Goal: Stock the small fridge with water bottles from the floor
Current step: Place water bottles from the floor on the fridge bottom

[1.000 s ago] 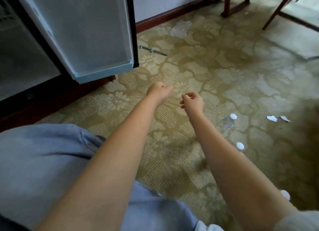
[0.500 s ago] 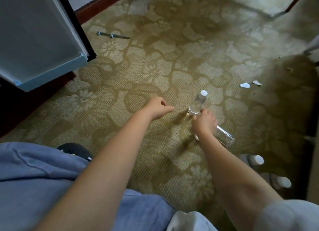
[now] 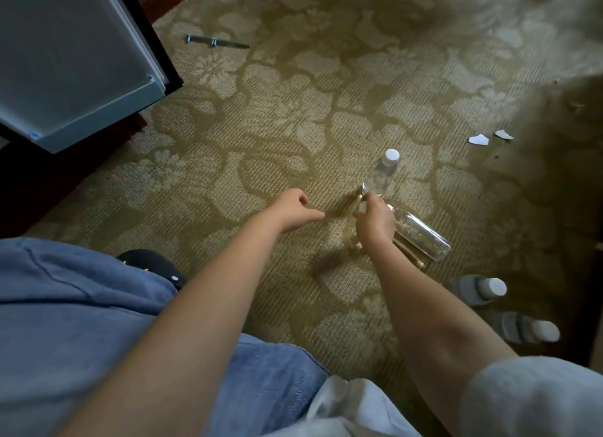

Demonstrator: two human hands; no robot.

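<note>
My right hand (image 3: 375, 222) is closed around the neck end of a clear water bottle (image 3: 421, 237). The bottle lies tilted, with its base pointing lower right just above the carpet. A second bottle (image 3: 383, 172) with a white cap stands upright right behind that hand. Two further bottles (image 3: 478, 289) (image 3: 525, 329) stand at the lower right. My left hand (image 3: 293, 209) hovers loosely curled to the left, holding nothing. The fridge's open door (image 3: 75, 61) hangs at the upper left; the fridge interior is out of view.
A thin metal rod (image 3: 215, 41) lies on the patterned carpet beyond the door. Paper scraps (image 3: 478, 139) sit at the right. My knee in blue cloth and a black shoe (image 3: 153, 263) are at the lower left. Dark furniture borders the right edge.
My right hand has come down to the floor and closed on the bottle's neck. The view tipped downward, bringing the other bottles into sight. My left hand stayed curled.
</note>
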